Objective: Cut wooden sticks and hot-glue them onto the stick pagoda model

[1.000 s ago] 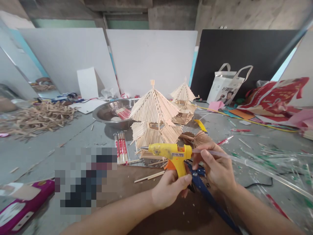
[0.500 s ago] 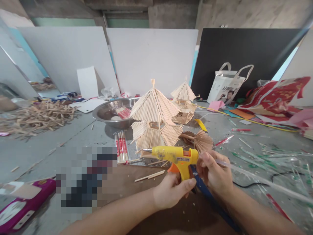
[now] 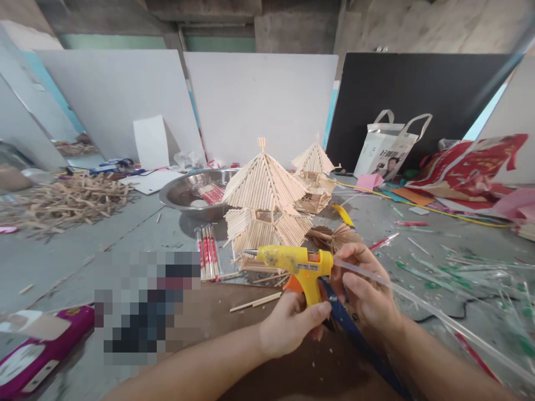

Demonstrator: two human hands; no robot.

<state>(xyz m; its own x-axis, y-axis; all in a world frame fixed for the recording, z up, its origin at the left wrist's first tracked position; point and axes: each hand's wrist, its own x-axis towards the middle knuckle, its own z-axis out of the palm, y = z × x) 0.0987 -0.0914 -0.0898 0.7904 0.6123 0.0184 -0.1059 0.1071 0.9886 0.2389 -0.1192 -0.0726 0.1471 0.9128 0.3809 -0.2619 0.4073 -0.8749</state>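
Note:
My left hand (image 3: 290, 324) is wrapped round the handle of a yellow glue gun (image 3: 288, 260), whose metal nozzle points left. A long clear glue stick (image 3: 422, 298) runs from the back of the gun down to the right. Beside the gun's rear end is my right hand (image 3: 370, 289), its fingers apart and curved near the stick, not closed on it. Behind the gun stands a two-tiered stick pavilion (image 3: 265, 186); a smaller pavilion (image 3: 314, 167) is farther back. Short loose sticks (image 3: 254, 302) lie in front.
A metal basin (image 3: 179, 195) is behind on the left, near packed sticks (image 3: 208, 253). A stick pile (image 3: 83, 197) and a purple power strip (image 3: 54, 348) are at left. Plastic wrappers (image 3: 451, 273), a white bag (image 3: 384, 147) and a red bag (image 3: 472, 167) are at right.
The fingers of my right hand have opened off the glue stick at the gun's back, baring its rear end. The gun in my left hand has shifted slightly left and up.

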